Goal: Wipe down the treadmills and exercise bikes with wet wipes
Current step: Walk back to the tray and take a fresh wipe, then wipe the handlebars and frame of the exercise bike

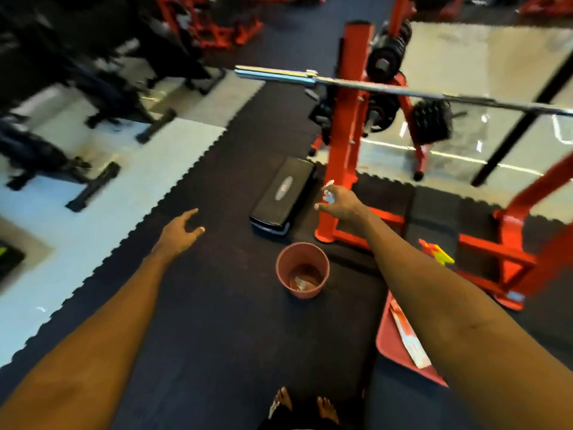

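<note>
My right hand (339,202) reaches forward past the red rack post and pinches a small crumpled white wet wipe (328,193). It hovers above and beyond a pink bin (302,270) standing on the dark mat, with a used wipe lying in its bottom. My left hand (181,231) is stretched out over the mat with its fingers spread and nothing in it. Black exercise bikes (93,97) stand blurred at the upper left on the pale floor. A pack of wipes (409,336) lies on a pink tray (392,342) under my right forearm.
A red squat rack (341,135) with a steel barbell (372,83) and black weight plates stands ahead on the right. A black aerobic step (282,193) lies beside its post. More red frames sit at the right. My bare feet (305,405) show at the bottom.
</note>
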